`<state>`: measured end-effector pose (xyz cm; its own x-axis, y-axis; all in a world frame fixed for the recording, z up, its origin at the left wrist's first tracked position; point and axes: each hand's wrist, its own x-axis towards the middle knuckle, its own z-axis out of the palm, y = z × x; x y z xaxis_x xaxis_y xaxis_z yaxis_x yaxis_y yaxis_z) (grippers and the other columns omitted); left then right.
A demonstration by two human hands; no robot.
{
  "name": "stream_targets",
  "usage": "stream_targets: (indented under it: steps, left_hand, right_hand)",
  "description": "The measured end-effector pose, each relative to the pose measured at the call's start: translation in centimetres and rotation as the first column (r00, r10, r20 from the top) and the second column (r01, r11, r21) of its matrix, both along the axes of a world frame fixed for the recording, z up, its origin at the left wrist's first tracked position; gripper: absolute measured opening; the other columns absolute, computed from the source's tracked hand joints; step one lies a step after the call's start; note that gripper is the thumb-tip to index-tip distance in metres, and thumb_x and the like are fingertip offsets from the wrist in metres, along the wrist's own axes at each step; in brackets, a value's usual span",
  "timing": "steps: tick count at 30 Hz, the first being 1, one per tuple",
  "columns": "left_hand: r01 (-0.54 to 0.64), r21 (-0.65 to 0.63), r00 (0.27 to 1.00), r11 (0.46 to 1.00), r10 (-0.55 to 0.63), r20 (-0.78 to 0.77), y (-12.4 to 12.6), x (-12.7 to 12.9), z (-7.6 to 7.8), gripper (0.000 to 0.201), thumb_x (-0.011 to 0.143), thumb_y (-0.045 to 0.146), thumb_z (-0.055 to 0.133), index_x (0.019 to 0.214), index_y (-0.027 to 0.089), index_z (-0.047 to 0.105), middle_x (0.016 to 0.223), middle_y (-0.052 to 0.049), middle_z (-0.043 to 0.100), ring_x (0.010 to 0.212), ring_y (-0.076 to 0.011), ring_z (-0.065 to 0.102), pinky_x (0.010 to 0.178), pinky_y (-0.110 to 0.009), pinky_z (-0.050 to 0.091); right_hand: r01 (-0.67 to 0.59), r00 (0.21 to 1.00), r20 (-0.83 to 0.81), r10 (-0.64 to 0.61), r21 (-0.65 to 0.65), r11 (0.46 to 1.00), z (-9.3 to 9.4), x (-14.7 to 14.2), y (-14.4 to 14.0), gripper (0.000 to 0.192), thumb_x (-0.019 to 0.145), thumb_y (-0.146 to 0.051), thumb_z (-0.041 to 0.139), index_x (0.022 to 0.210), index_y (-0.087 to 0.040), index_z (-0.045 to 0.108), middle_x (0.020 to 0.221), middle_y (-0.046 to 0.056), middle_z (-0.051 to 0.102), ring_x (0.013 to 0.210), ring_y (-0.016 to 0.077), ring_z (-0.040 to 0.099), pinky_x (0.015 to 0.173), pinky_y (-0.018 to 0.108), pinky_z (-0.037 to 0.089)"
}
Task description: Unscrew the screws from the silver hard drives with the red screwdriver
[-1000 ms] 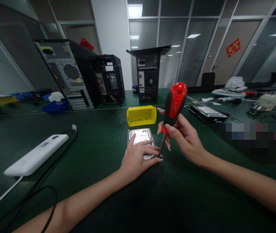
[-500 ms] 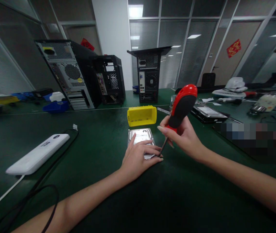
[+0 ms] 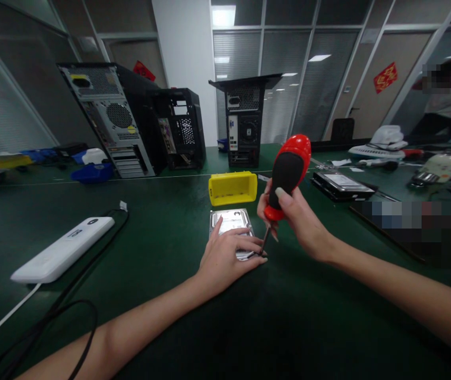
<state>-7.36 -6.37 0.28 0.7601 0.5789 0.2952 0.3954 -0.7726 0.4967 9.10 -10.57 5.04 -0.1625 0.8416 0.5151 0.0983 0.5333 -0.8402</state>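
Note:
A silver hard drive (image 3: 231,217) lies flat on the green table. Across its lower part rests my left hand (image 3: 227,256), steadying it, with the thumb along the near right corner and the fingers spread over the top. My right hand (image 3: 299,219) is closed round a screwdriver (image 3: 289,169) with a thick red and black handle. The screwdriver leans, handle up and to the right, and its shaft reaches down to the drive's near right corner, between my left thumb and fingers. The exact tip is hidden there.
Just behind the drive stands a yellow bin (image 3: 233,189). Computer cases (image 3: 245,121) line the back. A white power strip (image 3: 65,248) with cables lies left. Another hard drive (image 3: 342,184) and assorted tools are on the right, and a person (image 3: 447,100) is beyond.
My right hand has shifted its grip on the screwdriver, the thumb now higher on the handle. The handle has tipped slightly left and turned. My left hand and the drive stay put.

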Motion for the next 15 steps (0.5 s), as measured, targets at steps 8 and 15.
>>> stream_targets:
  steps: [8,15]
  left_hand:
    - [-0.002,0.002,1.000,1.000,0.002,0.010,0.23,-0.08,-0.29,0.013,0.082,0.039,0.064,0.092,0.035,0.071,0.109,0.007,0.070,0.120,-0.0257,0.052,0.111,-0.059,-0.001]
    - [0.011,0.000,1.000,1.000,-0.011,0.008,0.04,-0.05,-0.23,0.012,0.083,0.038,0.063,0.091,0.034,0.071,0.110,0.007,0.070,0.122,-0.0253,0.050,0.110,-0.060,-0.001]
  right_hand:
    - [0.097,0.993,0.057,-0.104,0.113,0.989,0.66,0.06,0.15,0.021,0.092,-0.038,0.045,0.102,-0.020,0.047,0.086,0.002,0.056,0.078,0.0122,0.055,0.068,0.025,0.048]
    - [0.141,0.990,-0.032,-0.139,0.086,0.986,1.06,-0.24,0.39,0.030,0.078,-0.031,0.067,0.099,-0.020,0.049,0.088,0.001,0.064,0.085,0.0142,0.063,0.080,0.031,0.052]
